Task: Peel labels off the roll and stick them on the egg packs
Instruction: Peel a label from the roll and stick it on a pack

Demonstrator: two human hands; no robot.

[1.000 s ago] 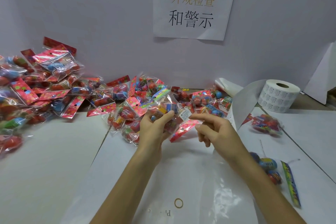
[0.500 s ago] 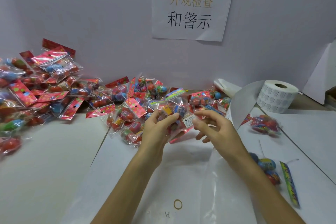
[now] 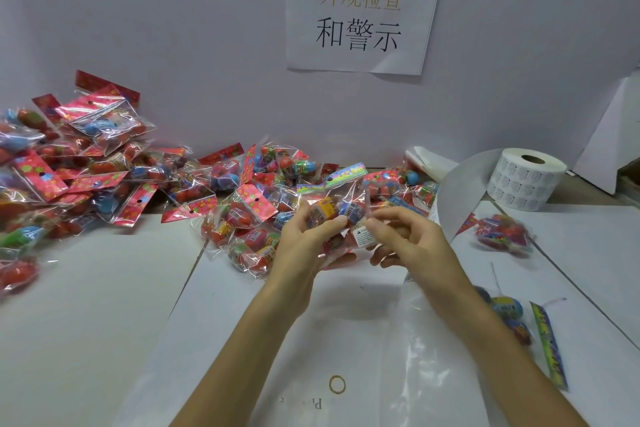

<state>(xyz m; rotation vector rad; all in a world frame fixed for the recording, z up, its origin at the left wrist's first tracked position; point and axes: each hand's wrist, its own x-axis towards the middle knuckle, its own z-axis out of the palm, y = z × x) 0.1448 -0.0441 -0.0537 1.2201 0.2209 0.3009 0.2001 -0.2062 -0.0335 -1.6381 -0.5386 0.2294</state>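
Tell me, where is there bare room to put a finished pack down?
Bare table lies near left, between the pack pile and the left forearm. Another patch lies right of the loose pack, in front of the label roll. The back is crowded.

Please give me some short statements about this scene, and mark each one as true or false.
1. The left hand holds an egg pack. True.
2. The label roll stands on the person's left side. False: it stands on the right.
3. The right hand holds a white label against that pack. True.
4. The paper sign lies flat beside the roll. False: it hangs on the wall.
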